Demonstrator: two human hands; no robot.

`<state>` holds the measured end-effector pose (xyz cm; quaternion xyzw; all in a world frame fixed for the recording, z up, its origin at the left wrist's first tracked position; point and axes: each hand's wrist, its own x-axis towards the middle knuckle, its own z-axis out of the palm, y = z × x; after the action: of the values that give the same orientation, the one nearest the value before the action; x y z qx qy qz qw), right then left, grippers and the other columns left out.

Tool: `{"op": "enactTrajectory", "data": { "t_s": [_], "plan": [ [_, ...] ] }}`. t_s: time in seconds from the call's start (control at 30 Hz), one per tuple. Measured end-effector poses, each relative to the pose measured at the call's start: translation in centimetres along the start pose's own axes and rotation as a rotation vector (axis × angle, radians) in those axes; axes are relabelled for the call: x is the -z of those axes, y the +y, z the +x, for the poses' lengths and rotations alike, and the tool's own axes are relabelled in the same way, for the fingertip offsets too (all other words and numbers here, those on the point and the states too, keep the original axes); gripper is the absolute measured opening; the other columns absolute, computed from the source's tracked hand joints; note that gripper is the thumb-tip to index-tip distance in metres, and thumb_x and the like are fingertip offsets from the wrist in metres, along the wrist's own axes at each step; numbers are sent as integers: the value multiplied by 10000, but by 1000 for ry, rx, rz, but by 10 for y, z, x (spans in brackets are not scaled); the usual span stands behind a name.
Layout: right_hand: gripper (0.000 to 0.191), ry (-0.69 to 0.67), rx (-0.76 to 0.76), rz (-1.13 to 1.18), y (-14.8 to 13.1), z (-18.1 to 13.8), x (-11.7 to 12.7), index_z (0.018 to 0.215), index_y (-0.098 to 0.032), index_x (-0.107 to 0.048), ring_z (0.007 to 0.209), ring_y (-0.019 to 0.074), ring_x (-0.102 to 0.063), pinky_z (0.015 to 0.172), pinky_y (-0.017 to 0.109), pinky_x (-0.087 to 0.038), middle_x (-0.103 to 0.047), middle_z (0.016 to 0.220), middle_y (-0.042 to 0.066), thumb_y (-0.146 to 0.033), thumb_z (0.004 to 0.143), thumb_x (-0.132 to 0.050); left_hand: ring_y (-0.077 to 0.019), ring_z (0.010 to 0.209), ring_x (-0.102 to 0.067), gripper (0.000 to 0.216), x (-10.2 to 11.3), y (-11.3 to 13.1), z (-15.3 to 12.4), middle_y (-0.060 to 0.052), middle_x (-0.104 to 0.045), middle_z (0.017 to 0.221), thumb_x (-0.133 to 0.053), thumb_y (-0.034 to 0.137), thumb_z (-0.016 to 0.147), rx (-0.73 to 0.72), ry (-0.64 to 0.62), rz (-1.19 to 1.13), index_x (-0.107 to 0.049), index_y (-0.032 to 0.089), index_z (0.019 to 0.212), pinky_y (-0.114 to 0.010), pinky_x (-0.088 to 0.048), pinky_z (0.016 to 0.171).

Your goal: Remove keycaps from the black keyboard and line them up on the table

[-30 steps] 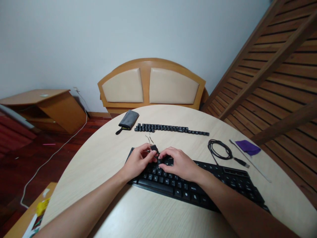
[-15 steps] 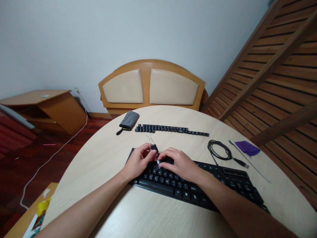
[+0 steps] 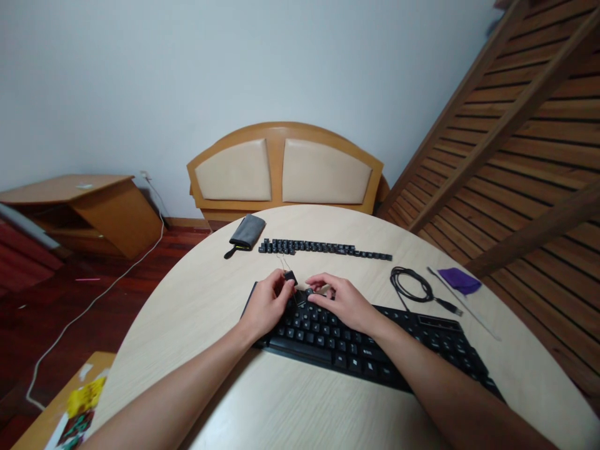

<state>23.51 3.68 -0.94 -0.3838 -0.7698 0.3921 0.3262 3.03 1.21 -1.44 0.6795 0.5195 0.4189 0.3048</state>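
My left hand [image 3: 268, 303] is closed on a keycap puller [image 3: 290, 276], with its black handle between thumb and fingers and thin wire loops sticking out at the far end. Just to the right, my right hand [image 3: 345, 302] pinches a small black keycap [image 3: 309, 292] between thumb and forefinger. Both hands are over the upper left part of a black keyboard [image 3: 300, 351], which lies slightly slanted on the table. A gap without keycaps shows between the hands, though the fingers partly cover that area.
Rows of loose keycaps [image 3: 323, 247] lie beyond the keyboard, beside a grey pouch [image 3: 248, 231]. At right are a coiled USB cable [image 3: 412, 284], a purple cloth [image 3: 460, 280] and a thin pale rod [image 3: 464, 305]. A headboard [image 3: 276, 169] stands behind the round table [image 3: 187, 294].
My right hand has drawn a little away from the keycap puller, with the keycap in its fingers. My left hand keeps hold of the puller. The view has shifted slightly.
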Motion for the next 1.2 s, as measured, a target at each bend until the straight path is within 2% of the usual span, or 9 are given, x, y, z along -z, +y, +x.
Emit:
{"op": "enactTrajectory", "data": {
  "t_s": [0.13, 0.23, 0.37, 0.47, 0.53, 0.63, 0.73, 0.93, 1.2],
  "plan": [
    [274, 8, -39, -9, 4, 0, -1, 1091, -188, -691, 724, 145, -604, 648, 263, -456, -704, 939, 37, -300, 843, -656, -162, 656, -578, 236, -2, -2, 0, 3, -633, 715, -479, 383, 947, -13, -6, 16, -546, 201, 813, -257, -404, 620],
    [248, -24, -74, 9, 8, 4, -2, 1040, -166, -707, 741, 156, -625, 686, 269, -476, -714, 888, 40, -286, 827, -665, -167, 671, -591, 226, -2, -2, 0, -3, -644, 730, -478, 376, 946, -20, -14, 5, -548, 200, 822, -258, -411, 630],
    [199, -85, -64, -65, 2, 29, 5, 986, -158, -708, 774, 171, -654, 725, 276, -492, -727, 853, 43, -258, 820, -662, -171, 678, -597, 209, -2, -2, 1, -8, -653, 737, -480, 360, 941, -24, -15, -16, -556, 197, 834, -258, -417, 635],
    [157, 76, 94, -341, -13, 62, 15, 967, -206, -712, 789, 158, -639, 773, 279, -467, -723, 944, 27, -258, 826, -668, -172, 673, -599, 199, -2, -2, 1, -7, -659, 738, -481, 358, 939, -16, -19, -19, -555, 200, 844, -257, -416, 630],
    [156, 195, 139, -489, -21, 84, 19, 980, -219, -704, 786, 160, -627, 738, 271, -456, -713, 943, 28, -264, 837, -664, -172, 667, -597, 198, -2, -2, 1, -5, -661, 736, -479, 358, 939, -14, -20, -12, -549, 202, 837, -258, -415, 626],
    [140, 312, 124, -615, -21, 107, 17, 993, -235, -684, 821, 166, -626, 723, 266, -443, -705, 950, 21, -251, 865, -631, -173, 663, -596, 208, -2, -2, 1, -4, -656, 729, -475, 361, 941, -8, -24, 4, -536, 205, 817, -260, -413, 625],
    [140, 370, 91, -653, -5, 112, 6, 1013, -233, -665, 869, 171, -626, 735, 265, -438, -702, 971, 26, -247, 886, -607, -174, 669, -599, 218, -2, -2, 1, -7, -653, 730, -470, 368, 946, -2, -26, 14, -526, 204, 813, -264, -414, 630],
    [156, 290, -34, -675, 27, 101, -9, 1044, -255, -646, 807, 167, -632, 690, 260, -408, -715, 900, -1, -297, 905, -589, -174, 666, -601, 210, -1, -1, 1, -8, -650, 734, -463, 369, 950, 1, -27, 13, -532, 204, 841, -267, -417, 629],
    [201, 216, -130, -669, 27, 100, -12, 1074, -263, -655, 891, 171, -634, 753, 258, -422, -711, 999, 12, -273, 887, -584, -175, 661, -600, 212, -2, -1, 1, -9, -646, 724, -465, 365, 948, -7, -26, 29, -532, 203, 828, -268, -422, 629]
  ]
}}
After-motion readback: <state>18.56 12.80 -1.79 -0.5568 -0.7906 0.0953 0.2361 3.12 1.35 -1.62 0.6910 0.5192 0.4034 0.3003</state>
